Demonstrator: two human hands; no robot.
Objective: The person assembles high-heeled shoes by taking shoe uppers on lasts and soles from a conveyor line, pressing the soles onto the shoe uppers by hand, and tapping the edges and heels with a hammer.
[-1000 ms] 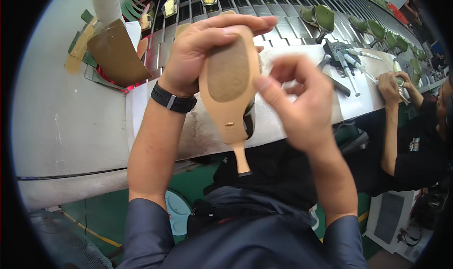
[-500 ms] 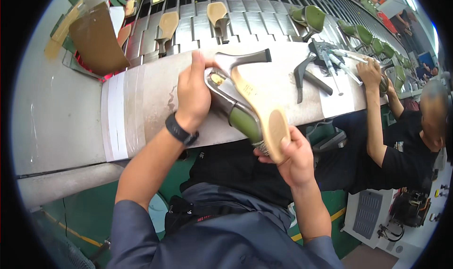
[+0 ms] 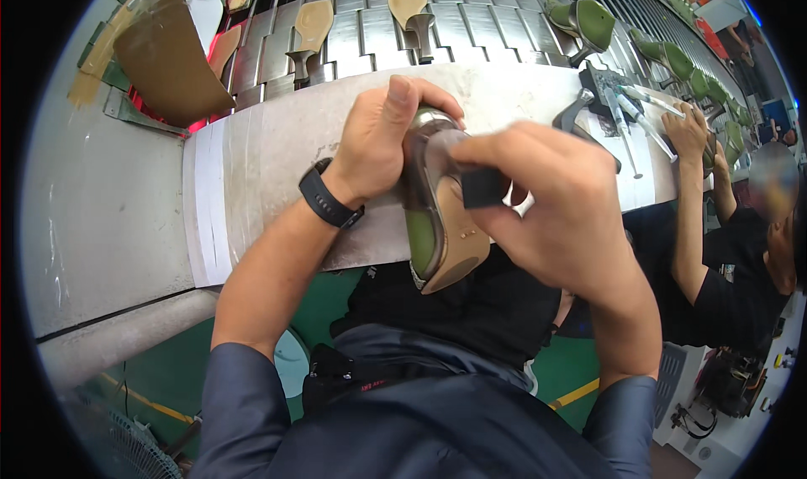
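Note:
My left hand [image 3: 380, 138] is wrapped round the back of a green high-heeled shoe [image 3: 423, 239], which I hold toe toward me above the bench's near edge. A beige sole [image 3: 458, 243] lies along the shoe's underside, its toe end level with the shoe's toe. From it rises a heel with a dark square tip [image 3: 483, 188]. The fingers of my right hand [image 3: 559, 197], partly blurred, close round this heel at the back of the shoe. The seam between sole and shoe at the back is hidden by my fingers.
A hammer [image 3: 575, 111] and several syringes [image 3: 626, 134] lie to the right on the bench [image 3: 261, 168]. Beige soles [image 3: 314, 26] and green shoes [image 3: 593, 25] ride on the metal conveyor [image 3: 361, 37] beyond. At right a co-worker's hand [image 3: 687, 132] is near a syringe. Brown cardboard [image 3: 172, 58] stands far left.
The sole has come round from an angle across the shoe to lie against its underside. My right hand has moved from the toe up to the heel.

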